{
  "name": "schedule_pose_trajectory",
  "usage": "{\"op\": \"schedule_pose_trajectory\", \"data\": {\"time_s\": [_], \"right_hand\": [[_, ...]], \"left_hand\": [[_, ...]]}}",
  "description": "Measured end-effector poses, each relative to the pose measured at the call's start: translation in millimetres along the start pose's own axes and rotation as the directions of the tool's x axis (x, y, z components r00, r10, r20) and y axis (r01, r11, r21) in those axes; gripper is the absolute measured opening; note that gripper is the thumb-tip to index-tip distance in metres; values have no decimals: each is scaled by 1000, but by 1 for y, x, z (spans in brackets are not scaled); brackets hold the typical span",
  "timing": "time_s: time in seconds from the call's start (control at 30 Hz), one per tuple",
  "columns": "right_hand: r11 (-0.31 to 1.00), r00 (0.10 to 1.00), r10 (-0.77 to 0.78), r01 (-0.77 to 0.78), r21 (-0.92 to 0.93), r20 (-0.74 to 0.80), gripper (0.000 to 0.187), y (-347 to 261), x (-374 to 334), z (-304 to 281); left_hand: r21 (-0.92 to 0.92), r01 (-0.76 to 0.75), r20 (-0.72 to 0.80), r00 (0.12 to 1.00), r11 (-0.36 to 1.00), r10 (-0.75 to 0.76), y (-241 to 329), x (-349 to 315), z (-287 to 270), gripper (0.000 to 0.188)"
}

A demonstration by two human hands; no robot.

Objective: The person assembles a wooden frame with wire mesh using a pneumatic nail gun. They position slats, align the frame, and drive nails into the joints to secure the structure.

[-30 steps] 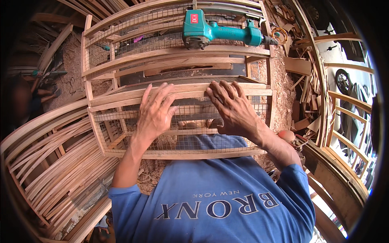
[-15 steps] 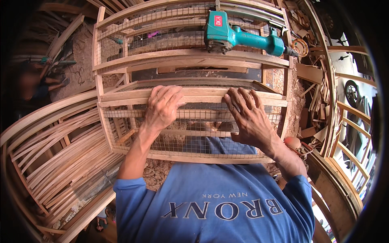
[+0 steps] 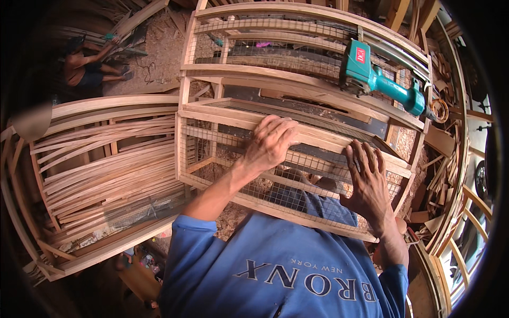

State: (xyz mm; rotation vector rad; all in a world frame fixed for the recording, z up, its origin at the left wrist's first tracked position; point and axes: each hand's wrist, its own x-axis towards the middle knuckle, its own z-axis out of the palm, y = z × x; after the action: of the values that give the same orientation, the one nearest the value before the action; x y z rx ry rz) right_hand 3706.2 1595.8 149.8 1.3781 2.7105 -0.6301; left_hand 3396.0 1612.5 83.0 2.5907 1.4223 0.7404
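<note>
While we press our left hand [image 3: 271, 142] and right hand [image 3: 367, 179], both open and flat, on the wire mesh [image 3: 310, 161] of the wooden cage frame [image 3: 297, 135], the mesh seems laid in place; fastening probably remains, as the green power tool [image 3: 383, 78] rests apart on top

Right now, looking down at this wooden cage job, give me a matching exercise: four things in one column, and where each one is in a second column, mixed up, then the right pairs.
Things:
1. left hand
2. right hand
3. teal power tool
4. stack of curved wooden slats

Places:
A. lying on the farther wooden frame, upper right
B. palm down on the top rail of the mesh cage, nearer the middle
C. piled to the left of the cage
D. fingers spread on the wire mesh near the cage's right end

Pairs: 1-B, 2-D, 3-A, 4-C
</note>
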Motion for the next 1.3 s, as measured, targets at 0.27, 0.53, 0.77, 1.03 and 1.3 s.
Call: {"op": "schedule_pose_trajectory", "data": {"time_s": [0.27, 0.53, 0.77, 1.03, 1.3], "right_hand": [[1000, 1000, 8, -8, 9, 5, 114, -1, 0, 0], [1000, 1000, 6, -6, 14, -23, 114, -2, -1, 3], [1000, 1000, 12, -12, 11, -3, 116, -4, 0, 0], [998, 998, -32, 30, -52, -53, 93, 3, -3, 2], [997, 994, -51, 45, -62, -98, 81, 4, -4, 3]], "left_hand": [[54, -25, -15, 1000, 998, 26, 2, -10, 5, 17], [48, -30, -3, 1000, 998, 30, 1, -12, 6, 18], [26, -10, -25, 1000, 1000, 10, 1, -10, 7, 16], [-9, 30, 51, 998, 1000, -30, 4, -2, 5, 21], [-180, -77, 384, 912, 981, 142, 50, 24, -13, 67]]}}
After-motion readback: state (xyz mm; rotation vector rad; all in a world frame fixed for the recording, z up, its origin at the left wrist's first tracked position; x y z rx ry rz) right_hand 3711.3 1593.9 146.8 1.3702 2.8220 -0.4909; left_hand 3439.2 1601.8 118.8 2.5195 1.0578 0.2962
